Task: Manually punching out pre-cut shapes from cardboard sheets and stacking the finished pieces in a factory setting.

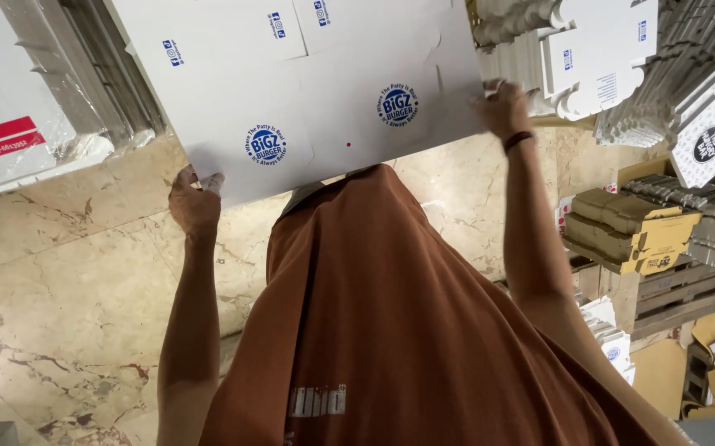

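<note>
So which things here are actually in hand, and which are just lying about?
In hand:
- flat white box blank, held at its edges by the left hand and right hand

Lying about:
- stacks of white blanks
- yellow cartons
- wooden pallet
- wrapped bundle

The scene is brightly and evenly lit, with soft light and no hard shadows. The white cardboard sheet (308, 91) is near overexposed, its surface almost featureless. The marble floor (68, 289) carries a mild sheen. Focus is sharp at the centre; the stacks (688, 91) at the right edge look stretched by wide-angle distortion and slightly soft.
</note>
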